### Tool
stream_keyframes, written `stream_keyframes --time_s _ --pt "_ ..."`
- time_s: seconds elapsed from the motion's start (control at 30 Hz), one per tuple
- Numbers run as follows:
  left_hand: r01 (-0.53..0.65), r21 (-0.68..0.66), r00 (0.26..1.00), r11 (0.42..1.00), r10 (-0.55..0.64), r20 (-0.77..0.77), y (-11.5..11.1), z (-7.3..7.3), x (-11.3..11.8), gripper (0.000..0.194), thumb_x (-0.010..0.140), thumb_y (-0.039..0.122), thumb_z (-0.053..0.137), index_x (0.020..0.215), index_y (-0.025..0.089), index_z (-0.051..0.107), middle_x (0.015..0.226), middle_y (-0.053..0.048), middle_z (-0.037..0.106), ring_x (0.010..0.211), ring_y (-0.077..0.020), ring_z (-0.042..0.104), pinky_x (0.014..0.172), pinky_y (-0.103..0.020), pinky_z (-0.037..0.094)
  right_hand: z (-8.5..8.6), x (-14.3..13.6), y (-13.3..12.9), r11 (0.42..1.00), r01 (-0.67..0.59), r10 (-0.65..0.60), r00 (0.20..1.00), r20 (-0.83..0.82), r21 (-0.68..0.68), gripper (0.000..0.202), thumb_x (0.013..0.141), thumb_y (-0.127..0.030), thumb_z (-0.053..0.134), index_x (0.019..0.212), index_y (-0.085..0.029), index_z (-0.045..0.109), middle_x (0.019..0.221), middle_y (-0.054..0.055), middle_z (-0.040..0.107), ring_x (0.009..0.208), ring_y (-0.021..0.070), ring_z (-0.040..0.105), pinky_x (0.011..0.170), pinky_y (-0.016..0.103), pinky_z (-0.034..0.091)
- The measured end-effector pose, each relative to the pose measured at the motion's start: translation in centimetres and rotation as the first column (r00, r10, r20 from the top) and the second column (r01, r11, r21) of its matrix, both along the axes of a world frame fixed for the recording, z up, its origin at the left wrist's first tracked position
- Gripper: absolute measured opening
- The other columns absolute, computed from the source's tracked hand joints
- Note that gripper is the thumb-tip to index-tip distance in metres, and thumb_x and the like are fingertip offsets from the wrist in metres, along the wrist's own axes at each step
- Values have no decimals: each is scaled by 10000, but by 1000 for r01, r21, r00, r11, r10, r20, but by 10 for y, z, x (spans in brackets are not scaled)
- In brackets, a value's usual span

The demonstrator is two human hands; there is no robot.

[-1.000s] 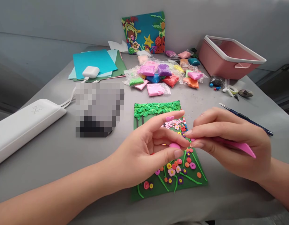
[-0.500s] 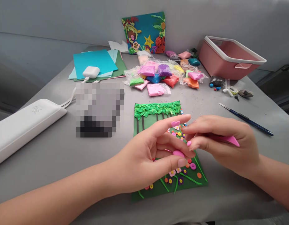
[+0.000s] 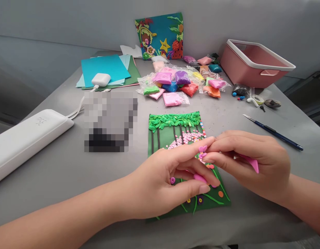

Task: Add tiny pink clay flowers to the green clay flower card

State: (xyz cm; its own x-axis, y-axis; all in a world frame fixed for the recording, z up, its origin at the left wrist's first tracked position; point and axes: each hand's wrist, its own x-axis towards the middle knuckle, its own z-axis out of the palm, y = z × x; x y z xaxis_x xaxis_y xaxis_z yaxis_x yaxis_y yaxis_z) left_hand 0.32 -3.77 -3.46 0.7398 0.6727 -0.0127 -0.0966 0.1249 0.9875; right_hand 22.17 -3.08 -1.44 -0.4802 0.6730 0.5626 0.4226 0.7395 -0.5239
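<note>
My left hand (image 3: pixel 160 180), palm turned inward, pinches a lump of pink clay (image 3: pixel 200 178) between its thumb and fingers. Along its outstretched index finger sit small pink clay petals (image 3: pixel 203 148). My right hand (image 3: pixel 253 164) is closed, its thumb and fingertips at that index finger, beside another small pink clay piece (image 3: pixel 203 155). A pink modelling tool (image 3: pixel 252 163) is tucked in the right hand, its flat end showing below the palm; the rest is hidden. Under both hands lies a green clay picture (image 3: pixel 165 135) with trees, leaves and flowers, partly covered.
Bagged clay (image 3: pixel 172 99) in many colours lies behind the picture. A pink basket (image 3: pixel 253 67) and a craft knife (image 3: pixel 274 131) are on the right. On the left are a white power bank (image 3: pixel 33 138), a blurred-out object (image 3: pixel 110 121) and coloured sheets (image 3: pixel 105 67). A sea picture (image 3: pixel 160 36) leans behind.
My left hand has shifted slightly down and right. The small pink piece at my right fingertips is now against the left index finger by the petals, and the tool has tilted more steeply.
</note>
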Motion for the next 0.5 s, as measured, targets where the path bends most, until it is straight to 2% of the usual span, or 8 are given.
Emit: stream_keyframes --time_s 0.2,0.37,0.5 --pt "16 56 999 998 -14 -49 0 1 -1 724 958 158 658 1619 214 368 1105 -118 806 1034 -225 774 902 -356 633 0 -1 0 1000 10 -10 1000 -18 -4 101 896 -140 752 813 -186 716 778 26 785 549 74 632 502 185 521" --pt "25 60 998 998 -22 -53 0 2 0 732 948 141 647 1621 196 363 1080 -112 812 1031 -216 775 902 -339 630 -1 0 0 1000 15 -15 1000 -2 -19 101 900 -153 747 811 -195 725 698 2 739 527 82 613 497 201 508" --pt "24 79 997 997 -18 -70 1 1 0 716 954 161 645 1615 224 376 1080 -96 815 1036 -213 771 873 -326 628 -1 -2 0 999 31 -31 999 7 -9 129 905 -154 741 785 -193 710 664 -9 713 491 66 541 483 193 479"
